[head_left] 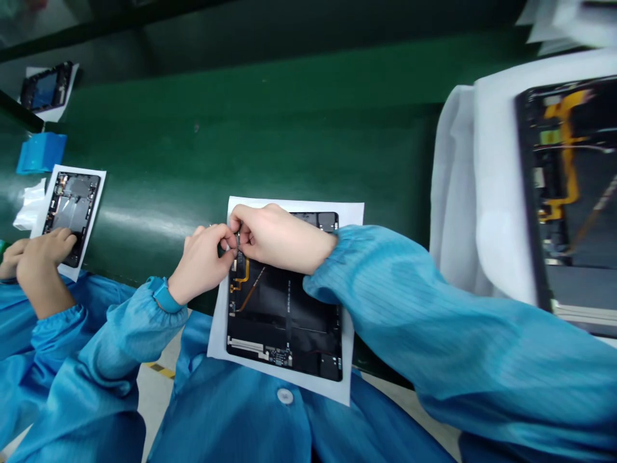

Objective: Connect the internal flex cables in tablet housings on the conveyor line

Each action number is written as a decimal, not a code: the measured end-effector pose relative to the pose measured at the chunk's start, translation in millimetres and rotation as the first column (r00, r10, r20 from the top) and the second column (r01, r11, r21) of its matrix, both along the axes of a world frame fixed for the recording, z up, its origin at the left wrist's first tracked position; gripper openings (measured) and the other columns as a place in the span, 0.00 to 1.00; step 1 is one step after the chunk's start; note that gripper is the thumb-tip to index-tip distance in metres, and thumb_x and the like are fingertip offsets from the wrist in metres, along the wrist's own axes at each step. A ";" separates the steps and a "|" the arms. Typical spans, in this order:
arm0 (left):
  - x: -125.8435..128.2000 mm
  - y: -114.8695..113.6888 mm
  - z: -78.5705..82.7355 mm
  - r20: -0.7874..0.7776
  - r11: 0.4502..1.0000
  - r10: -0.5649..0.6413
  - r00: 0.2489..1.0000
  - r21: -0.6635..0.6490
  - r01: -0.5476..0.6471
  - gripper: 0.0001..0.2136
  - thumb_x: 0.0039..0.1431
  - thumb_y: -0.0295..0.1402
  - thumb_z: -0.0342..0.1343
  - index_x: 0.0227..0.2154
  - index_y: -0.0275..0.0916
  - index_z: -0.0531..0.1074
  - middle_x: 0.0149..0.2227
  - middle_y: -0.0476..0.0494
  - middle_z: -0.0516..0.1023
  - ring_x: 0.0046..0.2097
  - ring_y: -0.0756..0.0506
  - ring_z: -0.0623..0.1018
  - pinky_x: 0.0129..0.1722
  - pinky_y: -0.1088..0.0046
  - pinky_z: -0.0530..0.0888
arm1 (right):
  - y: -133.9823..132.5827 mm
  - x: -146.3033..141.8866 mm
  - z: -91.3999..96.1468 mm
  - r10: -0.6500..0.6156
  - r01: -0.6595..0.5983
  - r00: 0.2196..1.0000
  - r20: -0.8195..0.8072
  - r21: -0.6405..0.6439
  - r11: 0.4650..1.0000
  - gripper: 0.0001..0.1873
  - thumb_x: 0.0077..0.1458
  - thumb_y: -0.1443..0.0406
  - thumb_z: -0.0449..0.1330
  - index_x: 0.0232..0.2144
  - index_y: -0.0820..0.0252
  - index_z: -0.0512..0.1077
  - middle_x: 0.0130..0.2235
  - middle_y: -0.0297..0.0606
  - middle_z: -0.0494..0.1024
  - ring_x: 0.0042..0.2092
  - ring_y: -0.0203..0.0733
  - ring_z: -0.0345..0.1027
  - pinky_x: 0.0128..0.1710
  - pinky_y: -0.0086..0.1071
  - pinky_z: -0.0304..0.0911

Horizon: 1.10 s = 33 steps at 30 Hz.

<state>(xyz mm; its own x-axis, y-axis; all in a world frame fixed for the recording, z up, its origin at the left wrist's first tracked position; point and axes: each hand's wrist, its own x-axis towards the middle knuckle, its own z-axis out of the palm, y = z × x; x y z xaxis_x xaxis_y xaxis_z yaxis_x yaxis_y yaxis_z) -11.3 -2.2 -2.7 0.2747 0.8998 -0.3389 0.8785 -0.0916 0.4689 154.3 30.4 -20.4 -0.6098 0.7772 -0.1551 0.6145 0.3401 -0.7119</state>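
An opened tablet [308, 321] lies on a white foam sheet [349, 392] at the front edge of the green bench, its black inside facing up. An orange flex cable [243, 273] runs down its left side. My left hand [205, 257] reaches in at the tablet's upper left corner, thumb and fingers pinched together. Over that same corner, my right hand [265, 235] is closed in a pinch against the left fingertips. Whatever lies between the fingers is too small and hidden to name.
On the left, a co-worker's hands [45, 257] rest at another opened tablet [74, 199], near a blue box [42, 153]. One more tablet [45, 90] lies farther back. At right, a large tablet unit [578, 257] sits on white foam sheets [501, 193] stacked on the green bench [313, 141].
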 end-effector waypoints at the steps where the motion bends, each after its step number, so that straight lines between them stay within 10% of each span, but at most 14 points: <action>1: 0.3 2.3 1.3 -0.004 1.000 -0.020 1.000 -0.013 0.020 0.04 0.56 0.24 0.55 0.30 0.40 0.70 0.34 0.49 0.77 0.39 0.45 0.73 0.41 0.65 0.67 | -2.8 1.8 -0.2 -0.010 0.010 1.000 0.008 0.023 1.000 0.14 0.52 0.76 0.55 0.41 0.63 0.70 0.32 0.36 0.77 0.33 0.38 0.70 0.36 0.29 0.59; 11: 2.2 16.1 9.9 -0.135 0.961 -0.270 0.953 0.024 0.276 0.07 0.58 0.22 0.53 0.29 0.38 0.73 0.32 0.46 0.76 0.35 0.46 0.74 0.37 0.68 0.69 | -43.6 21.2 -3.5 -0.023 -0.021 0.990 0.136 0.308 0.951 0.12 0.62 0.74 0.54 0.36 0.64 0.77 0.37 0.43 0.77 0.40 0.43 0.71 0.42 0.35 0.64; 21: 5.9 41.6 5.9 -0.176 0.805 -0.573 0.800 0.061 0.590 0.08 0.62 0.26 0.55 0.27 0.36 0.75 0.33 0.44 0.75 0.39 0.45 0.75 0.39 0.69 0.69 | -64.6 38.2 -16.8 -0.061 -0.032 0.983 0.171 0.492 0.870 0.16 0.64 0.72 0.51 0.34 0.63 0.79 0.37 0.45 0.77 0.36 0.45 0.68 0.37 0.38 0.64; 33: 14.4 43.8 -3.1 -0.038 0.778 -0.622 0.782 0.077 0.623 0.07 0.61 0.25 0.55 0.28 0.38 0.76 0.33 0.45 0.76 0.39 0.46 0.74 0.42 0.69 0.68 | -69.2 37.1 -22.9 -0.124 -0.008 0.974 0.192 0.571 0.821 0.14 0.62 0.74 0.53 0.33 0.63 0.78 0.35 0.45 0.76 0.35 0.44 0.66 0.35 0.37 0.62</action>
